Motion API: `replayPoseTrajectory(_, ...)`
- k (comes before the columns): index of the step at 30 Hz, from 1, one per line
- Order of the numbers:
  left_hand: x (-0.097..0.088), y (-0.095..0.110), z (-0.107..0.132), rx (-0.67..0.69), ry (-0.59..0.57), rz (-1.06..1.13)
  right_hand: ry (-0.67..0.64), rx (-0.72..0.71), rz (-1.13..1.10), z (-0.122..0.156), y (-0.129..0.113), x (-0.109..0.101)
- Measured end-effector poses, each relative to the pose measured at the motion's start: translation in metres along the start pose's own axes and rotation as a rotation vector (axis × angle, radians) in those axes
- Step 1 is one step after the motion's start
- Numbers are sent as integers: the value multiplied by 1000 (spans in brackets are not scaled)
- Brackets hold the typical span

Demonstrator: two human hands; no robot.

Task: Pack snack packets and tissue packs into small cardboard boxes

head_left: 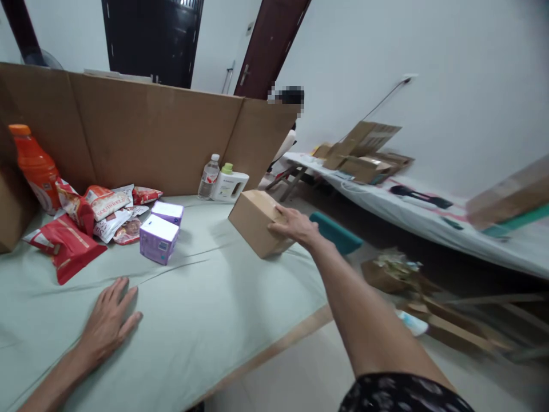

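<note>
My left hand [110, 320] rests on the pale green table cover [206, 320], fingers outstretched and holding nothing. At the table's right side, my right hand [295, 224] grips a small brown cardboard box [257, 220]; the fingers lie on its near top edge, and the thumb side faces left. The box's underside is hidden. Two purple-and-white boxes [158, 243] stand beyond my left hand. Left of them lies a pile of snack packets, with a red packet [71, 246] nearest. Behind the cardboard box are a clear water bottle [209, 177] and a white jug with a green cap [230, 184].
A tall cardboard screen [150, 137] borders the table's back. An orange bottle [36, 169] leans at the far left. Right of the table, a teal object [337, 233] and floor cartons [450, 326] appear blurred. A person [288, 137] is partly visible behind the screen.
</note>
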State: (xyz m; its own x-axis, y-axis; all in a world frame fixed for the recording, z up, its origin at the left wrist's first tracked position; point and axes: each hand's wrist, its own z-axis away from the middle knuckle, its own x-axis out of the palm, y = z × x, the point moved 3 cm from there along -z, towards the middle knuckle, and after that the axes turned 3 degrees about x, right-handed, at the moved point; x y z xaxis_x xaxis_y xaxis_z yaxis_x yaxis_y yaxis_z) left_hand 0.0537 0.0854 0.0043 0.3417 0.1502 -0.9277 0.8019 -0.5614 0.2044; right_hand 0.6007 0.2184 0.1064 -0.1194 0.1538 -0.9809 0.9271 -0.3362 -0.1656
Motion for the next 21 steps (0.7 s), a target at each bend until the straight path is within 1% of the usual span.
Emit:
replayPoseTrajectory(3, 8, -2, 7, 59, 72, -95, -4, -1, -19, -44, -3, 10)
replayPoseTrajectory(5, 10, -1, 10, 103, 102, -142, -12, 0, -25, -63, -4, 16)
replayPoseTrajectory(7, 10, 0, 10, 129, 112, -170, -12, 4, -31, -75, -4, 20)
replayPoseTrajectory(10, 10, 0, 7, 124, 126, -171, 4, 8, -43, -78, -8, 20)
replayPoseTrajectory(12, 9, 0, 5, 99, 120, -148, 33, -14, -42, -73, -16, 13)
replayPoseTrajectory(13, 9, 2, 4, 77, 90, -121, 58, -30, -38, -67, -20, 8)
replayPoseTrajectory(15, 7, 8, 4, 17, -17, -45, 122, -52, -30, -51, -30, -3)
replayPoseTrajectory(16, 6, 12, 5, -24, -90, 10, 166, -63, -39, -40, -35, -6)
replayPoseTrajectory(17, 5, 17, 6, -57, -130, 42, 203, -72, -53, -27, -39, -7)
replayPoseTrajectory(19, 3, 26, 7, -115, -159, 77, 371, -151, -183, 3, -48, 0)
replayPoseTrajectory(20, 3, 29, 8, -141, -169, 102, 461, -188, -294, 21, -51, 9)
replayPoseTrajectory(21, 3, 30, 7, -167, -173, 130, 470, -251, -392, 41, -56, 23)
